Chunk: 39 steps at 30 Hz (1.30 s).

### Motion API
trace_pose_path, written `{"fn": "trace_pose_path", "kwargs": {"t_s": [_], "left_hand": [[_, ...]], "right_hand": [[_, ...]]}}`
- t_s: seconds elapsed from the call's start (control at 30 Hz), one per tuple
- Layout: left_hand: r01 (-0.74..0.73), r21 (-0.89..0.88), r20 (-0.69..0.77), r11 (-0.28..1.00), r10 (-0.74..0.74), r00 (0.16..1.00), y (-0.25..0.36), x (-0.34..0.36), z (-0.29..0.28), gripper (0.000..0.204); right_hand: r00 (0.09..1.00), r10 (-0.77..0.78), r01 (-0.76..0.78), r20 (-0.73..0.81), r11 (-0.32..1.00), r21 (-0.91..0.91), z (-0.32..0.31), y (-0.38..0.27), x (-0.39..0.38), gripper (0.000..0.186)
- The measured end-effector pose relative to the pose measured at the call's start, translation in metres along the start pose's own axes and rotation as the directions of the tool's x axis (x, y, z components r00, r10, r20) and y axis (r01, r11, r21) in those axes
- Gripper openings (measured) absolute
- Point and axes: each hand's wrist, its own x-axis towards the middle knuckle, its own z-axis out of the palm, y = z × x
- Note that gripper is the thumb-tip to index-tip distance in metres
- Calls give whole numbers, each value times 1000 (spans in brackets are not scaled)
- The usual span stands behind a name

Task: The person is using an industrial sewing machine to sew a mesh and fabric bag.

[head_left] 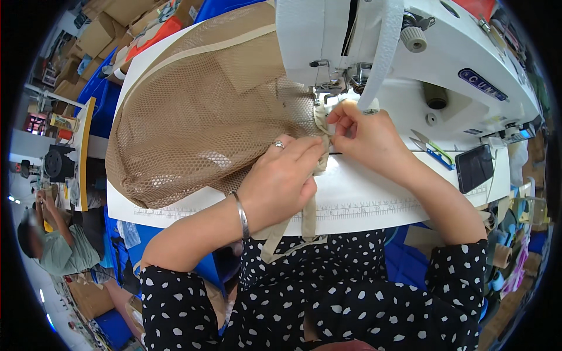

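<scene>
A tan mesh fabric piece [193,128] with pale binding lies on the white sewing table [357,210] at the sewing machine [310,41]. My left hand [281,175], with a ring and bracelet, presses its closed fingers on the fabric's right edge and the strap there, which dangles past the front edge. My right hand [366,134] pinches the beige tape [321,117] just before the presser foot [328,96], to the right of my left fingertips. The exact grip under my left fingers is hidden.
Green-and-blue snips [439,155] and a black phone [474,168] lie at right; a dark spool [435,95] is on the machine bed. A ruler strip runs along the table's front. Another person [64,245] works at a bench at far left, among boxes and blue bins.
</scene>
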Motion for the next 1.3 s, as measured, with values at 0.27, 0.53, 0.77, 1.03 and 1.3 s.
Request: {"fn": "trace_pose_path", "kwargs": {"t_s": [0.27, 0.53, 0.77, 1.03, 1.3], "left_hand": [[-2, 73, 141, 997, -9, 990, 7, 5, -3, 57], [-44, 115, 152, 992, 26, 988, 8, 5, -3, 59], [-65, 130, 133, 989, 48, 990, 8, 4, -3, 60], [-54, 79, 97, 995, 46, 994, 7, 4, 0, 58], [-68, 93, 130, 993, 56, 990, 5, 4, 1, 59]], "right_hand": [[989, 114, -123, 95, 988, 90, -8, -5, -7, 29], [998, 41, -44, 45, 997, 70, -13, 2, -14, 19], [999, 32, -31, -6, 997, 72, -6, 2, -14, 13], [836, -494, 349, -240, 815, -463, 19, 9, -16, 8], [991, -51, 55, -124, 998, 28, 3, 10, -17, 11]]}}
